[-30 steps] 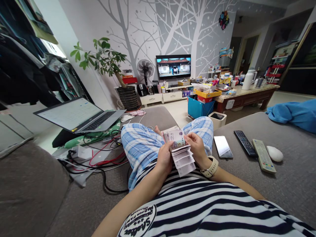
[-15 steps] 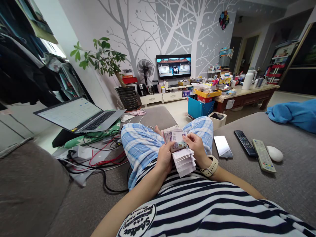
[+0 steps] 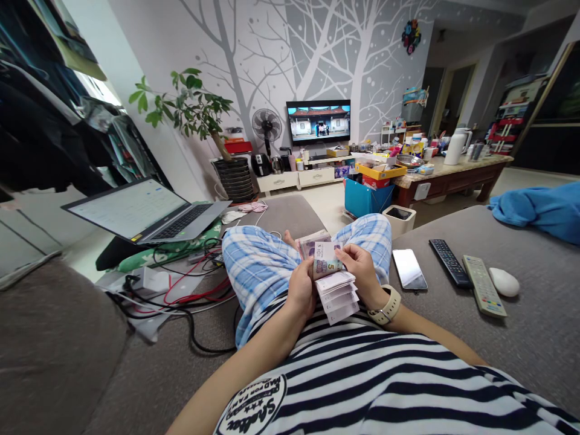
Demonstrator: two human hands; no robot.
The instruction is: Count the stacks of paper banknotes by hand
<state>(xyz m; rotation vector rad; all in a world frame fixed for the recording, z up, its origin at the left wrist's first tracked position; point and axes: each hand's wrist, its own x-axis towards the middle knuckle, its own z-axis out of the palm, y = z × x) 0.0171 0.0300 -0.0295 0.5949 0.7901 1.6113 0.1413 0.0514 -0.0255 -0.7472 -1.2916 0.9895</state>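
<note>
Over my lap, my left hand [image 3: 302,284] is closed around a bundle of banknotes [image 3: 327,256], its thumb on top. The uppermost note shows a printed 5. My right hand [image 3: 360,266] pinches the right edge of that note between thumb and fingers. Below the grip, the lower ends of several notes hang fanned out toward my striped shirt [image 3: 389,374]. The far ends of more notes stick out past my left fingers. A pale watch [image 3: 386,305] is on my right wrist.
On the sofa to my right lie a phone [image 3: 409,269], a black remote [image 3: 450,263], a beige remote [image 3: 484,286] and a white mouse [image 3: 504,282]. At left, an open laptop [image 3: 145,211] stands near tangled cables [image 3: 190,302]. A blue cloth [image 3: 539,211] lies far right.
My left thumb has shifted slightly over the bundle, and the top note lies a little differently. Both hands stay in nearly the same place with their hold kept.
</note>
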